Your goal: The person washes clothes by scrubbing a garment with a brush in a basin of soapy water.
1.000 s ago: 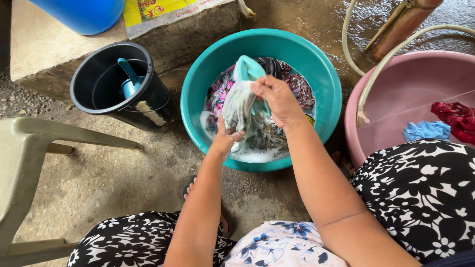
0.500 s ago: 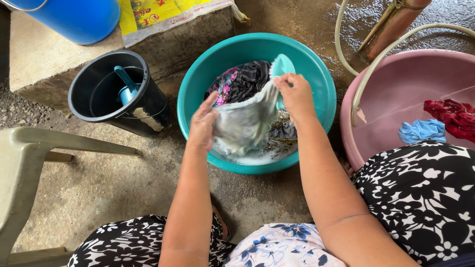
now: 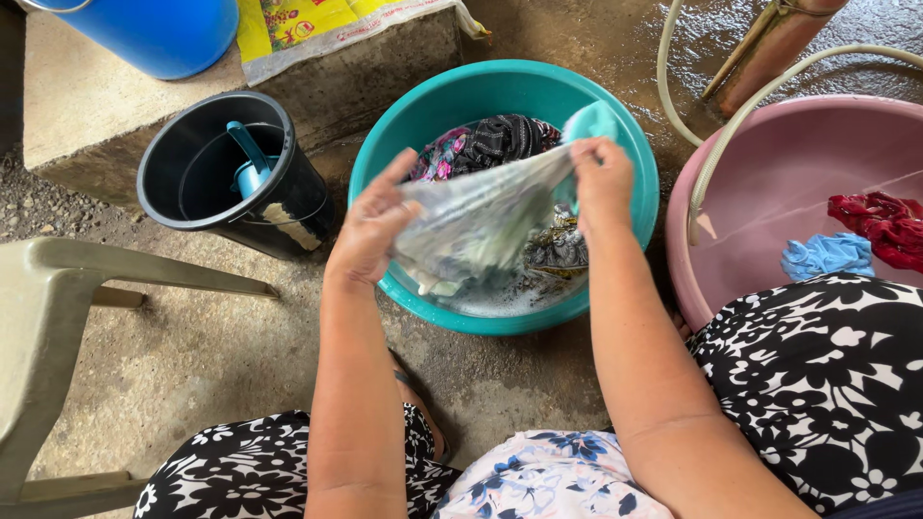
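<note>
right now we hold a wet pale cloth (image 3: pixel 481 216) stretched between our two hands, just above the teal basin (image 3: pixel 385 163). our left hand (image 3: pixel 370 226) is closed on the cloth's left end over the basin's near left rim, and our right hand (image 3: pixel 601 178) is clenched on its other end, further in toward the basin's far right rim, with a bit of turquoise fabric (image 3: pixel 591 120) showing above the fist. so the cloth's long axis runs left to right across the basin, rising a little toward the right hand — neither hand is nearer, since each grips one end. beneath the cloth, inside the basin, lie more dark patterned clothes (image 3: pixel 495 139) in soapy water; we cannot count them. counting the rest: one teal basin, one pink basin (image 3: pixel 769 154) just to its right with a blue piece (image 3: pixel 822 255) and a red piece (image 3: pixel 885 226) in it, one black bucket (image 3: pixel 240 221) to the left of the teal basin holding one blue scoop (image 3: pixel 252 163), one blue barrel (image 3: pixel 159 34) beyond that — and one hose (image 3: pixel 673 86) curving past the teal basin's far right.
</note>
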